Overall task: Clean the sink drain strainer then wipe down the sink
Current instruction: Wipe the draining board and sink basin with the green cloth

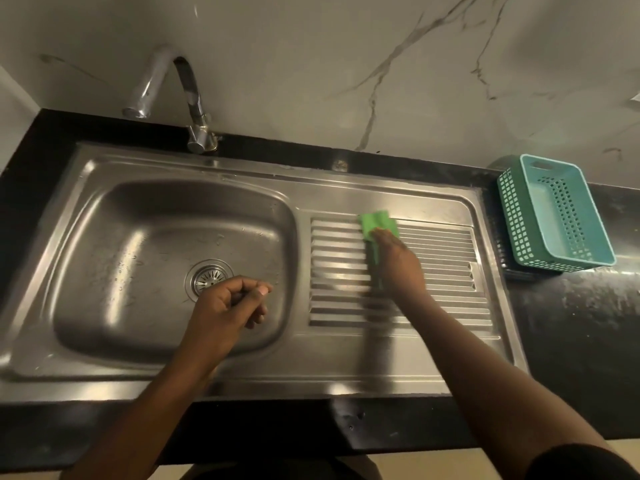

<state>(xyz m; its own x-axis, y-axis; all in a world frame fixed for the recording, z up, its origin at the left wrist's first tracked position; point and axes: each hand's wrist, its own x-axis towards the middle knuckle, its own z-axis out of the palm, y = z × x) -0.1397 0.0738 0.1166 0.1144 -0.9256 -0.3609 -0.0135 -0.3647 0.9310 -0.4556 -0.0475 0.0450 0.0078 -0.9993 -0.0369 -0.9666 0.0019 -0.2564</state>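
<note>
The right hand (398, 261) presses a folded green cloth (378, 225) on the ribbed steel drainboard (433, 271), whose grooves run left-right, while the round metal drain strainer (209, 277) sits in the steel sink basin (138, 237) just beside the loosely curled, seemingly empty left hand (228, 306).

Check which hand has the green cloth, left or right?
The right hand, pressing the green cloth onto the ribbed drainboard. The left hand hovers loosely curled over the basin near the drain strainer.
</note>
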